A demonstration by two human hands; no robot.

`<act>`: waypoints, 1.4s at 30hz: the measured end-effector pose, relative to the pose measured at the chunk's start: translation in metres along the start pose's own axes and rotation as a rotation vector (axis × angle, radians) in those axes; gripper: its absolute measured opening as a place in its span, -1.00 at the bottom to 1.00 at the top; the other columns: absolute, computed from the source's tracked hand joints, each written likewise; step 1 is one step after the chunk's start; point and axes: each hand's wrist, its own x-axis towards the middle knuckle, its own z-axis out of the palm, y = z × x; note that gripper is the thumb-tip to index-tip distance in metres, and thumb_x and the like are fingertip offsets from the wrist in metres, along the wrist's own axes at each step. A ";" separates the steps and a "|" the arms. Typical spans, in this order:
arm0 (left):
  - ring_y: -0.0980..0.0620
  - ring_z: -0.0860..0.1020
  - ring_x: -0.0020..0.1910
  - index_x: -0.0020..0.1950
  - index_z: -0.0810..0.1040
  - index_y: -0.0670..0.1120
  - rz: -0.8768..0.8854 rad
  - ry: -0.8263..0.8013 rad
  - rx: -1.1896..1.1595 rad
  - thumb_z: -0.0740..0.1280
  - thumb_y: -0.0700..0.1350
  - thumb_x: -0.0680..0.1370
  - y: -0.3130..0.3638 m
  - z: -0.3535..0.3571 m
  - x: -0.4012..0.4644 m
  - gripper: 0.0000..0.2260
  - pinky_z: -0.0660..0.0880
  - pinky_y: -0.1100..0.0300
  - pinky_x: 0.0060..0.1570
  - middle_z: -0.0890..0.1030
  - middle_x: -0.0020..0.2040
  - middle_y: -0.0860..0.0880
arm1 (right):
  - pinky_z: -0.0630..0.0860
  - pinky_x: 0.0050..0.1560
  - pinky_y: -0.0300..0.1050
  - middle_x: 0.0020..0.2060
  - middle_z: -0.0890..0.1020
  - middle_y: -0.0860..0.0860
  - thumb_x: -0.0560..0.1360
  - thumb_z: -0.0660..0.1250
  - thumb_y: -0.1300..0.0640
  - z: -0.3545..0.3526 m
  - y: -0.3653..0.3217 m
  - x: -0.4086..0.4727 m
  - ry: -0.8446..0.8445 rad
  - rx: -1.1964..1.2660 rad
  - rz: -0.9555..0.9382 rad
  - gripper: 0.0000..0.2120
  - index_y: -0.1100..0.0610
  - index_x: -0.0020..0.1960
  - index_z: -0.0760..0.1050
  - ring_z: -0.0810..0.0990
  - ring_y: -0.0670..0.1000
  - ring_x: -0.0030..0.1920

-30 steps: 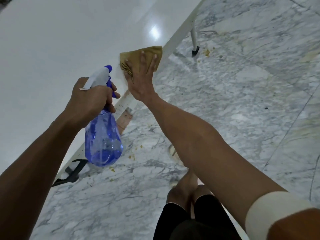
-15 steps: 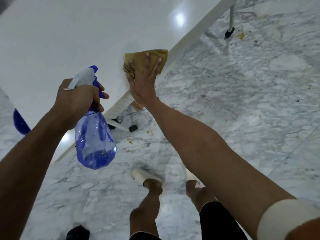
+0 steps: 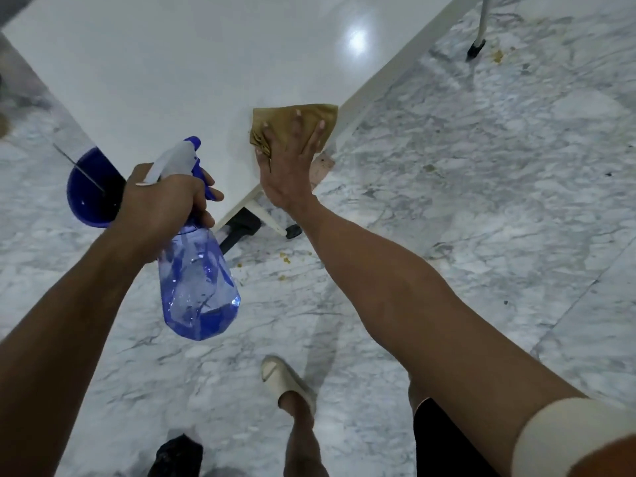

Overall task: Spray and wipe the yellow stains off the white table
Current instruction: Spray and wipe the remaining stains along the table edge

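Note:
The white table (image 3: 192, 70) fills the upper left, its near corner pointing toward me. A tan cloth (image 3: 292, 117) lies flat on the table beside its right edge. My right hand (image 3: 290, 160) presses on the cloth with fingers spread. My left hand (image 3: 165, 201) grips the neck of a blue translucent spray bottle (image 3: 198, 280) with a white and blue trigger head, held in the air in front of the table corner. A little blue liquid sits at the bottle's bottom. No yellow stain shows on the visible tabletop.
The floor is grey-veined marble (image 3: 481, 201) with yellow crumbs (image 3: 284, 259) under the corner and near the far table leg (image 3: 476, 46). A blue bucket (image 3: 91, 191) stands left of the table. My sandalled foot (image 3: 285, 380) is below.
The view has shifted around the table's near corner, showing the blue bucket. My right hand stays pressed on the cloth and my left hand keeps the spray bottle. My feet have stepped.

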 end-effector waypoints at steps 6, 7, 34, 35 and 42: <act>0.08 0.55 -0.55 -0.14 0.53 -0.20 0.046 -0.003 0.017 0.20 -0.43 0.44 -0.077 -0.088 -0.006 -0.81 0.53 0.27 -0.48 0.68 -0.08 -0.16 | -0.59 0.39 0.13 0.59 0.07 0.27 0.62 0.17 -0.13 0.041 -0.062 -0.052 0.073 -0.007 0.067 -0.58 -0.09 0.45 0.44 -0.22 0.47 0.53; 0.05 0.57 -0.50 -0.10 0.54 -0.22 0.062 -0.004 0.033 0.21 -0.45 0.44 -0.087 -0.101 -0.006 -0.80 0.53 0.26 -0.48 0.68 -0.07 -0.17 | -0.65 0.36 0.08 0.58 0.09 0.26 0.61 0.19 -0.13 0.047 -0.073 -0.062 0.090 -0.028 0.074 -0.59 -0.11 0.44 0.45 -0.18 0.48 0.53; -0.05 0.60 -0.42 -0.21 0.58 -0.23 0.211 -0.079 -0.129 0.20 -0.49 0.36 -0.095 -0.247 -0.050 -0.77 0.53 0.18 -0.43 0.67 -0.22 -0.16 | 0.45 0.18 0.05 0.21 0.60 0.20 0.66 -0.07 -0.21 -0.049 -0.265 -0.148 -0.282 0.533 0.440 -0.39 0.20 0.36 0.48 0.55 0.17 0.16; -0.05 0.61 -0.40 -0.23 0.58 -0.23 0.227 -0.071 -0.133 0.21 -0.48 0.36 -0.090 -0.252 -0.053 -0.78 0.53 0.14 -0.38 0.67 -0.24 -0.14 | 0.44 0.12 0.01 0.18 0.60 0.17 0.66 -0.05 -0.21 -0.057 -0.270 -0.142 -0.267 0.583 0.505 -0.37 0.24 0.36 0.48 0.54 0.14 0.09; 0.01 0.54 -0.59 -0.24 0.56 -0.26 0.270 -0.064 -0.170 0.20 -0.41 0.37 -0.065 -0.275 -0.057 -0.84 0.51 0.06 -0.27 0.69 -0.15 -0.25 | 0.48 0.36 0.12 0.28 0.59 0.14 0.69 0.01 -0.18 -0.087 -0.288 -0.118 -0.177 1.062 0.720 -0.44 0.21 0.42 0.43 0.58 0.13 0.23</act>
